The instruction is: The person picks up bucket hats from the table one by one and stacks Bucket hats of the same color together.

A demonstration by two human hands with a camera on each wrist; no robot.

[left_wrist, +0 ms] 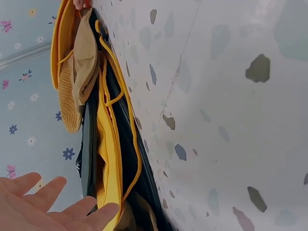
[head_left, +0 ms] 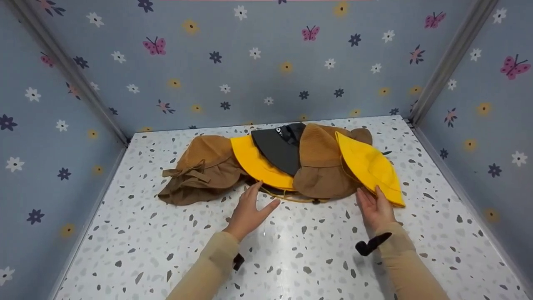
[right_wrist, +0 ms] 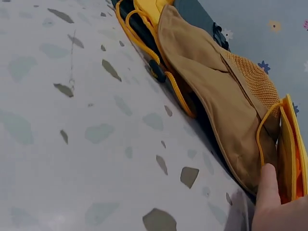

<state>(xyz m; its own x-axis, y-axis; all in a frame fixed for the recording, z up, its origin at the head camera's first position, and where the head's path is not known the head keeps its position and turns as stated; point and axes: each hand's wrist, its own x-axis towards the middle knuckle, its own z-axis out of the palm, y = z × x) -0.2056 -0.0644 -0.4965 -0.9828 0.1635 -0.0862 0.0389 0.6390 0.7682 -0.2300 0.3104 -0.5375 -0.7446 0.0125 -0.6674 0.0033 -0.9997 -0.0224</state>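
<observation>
Several hats lie overlapped in a row. At the right end is a yellow bucket hat [head_left: 370, 164]; my right hand [head_left: 377, 208] pinches its lower brim, thumb outside and fingers toward the inner side. Beside it lies a brown hat [head_left: 322, 166] with a knit crown and cloth brim. My left hand [head_left: 250, 208] has its fingers extended and thumb spread, at the front edge of a second yellow hat [head_left: 262, 166]; whether it touches cannot be told. A dark grey hat [head_left: 277, 150] overlaps that one. Another brown hat [head_left: 204, 166], with a tied bow, lies at the left end.
A yellow cord [left_wrist: 130, 125] with a dark toggle [right_wrist: 157, 70] trails along the front of the row. The speckled white tabletop [head_left: 291, 254] is enclosed by flower-printed panels [head_left: 266, 62] behind and at both sides. Black straps [head_left: 372, 245] show at the wrists.
</observation>
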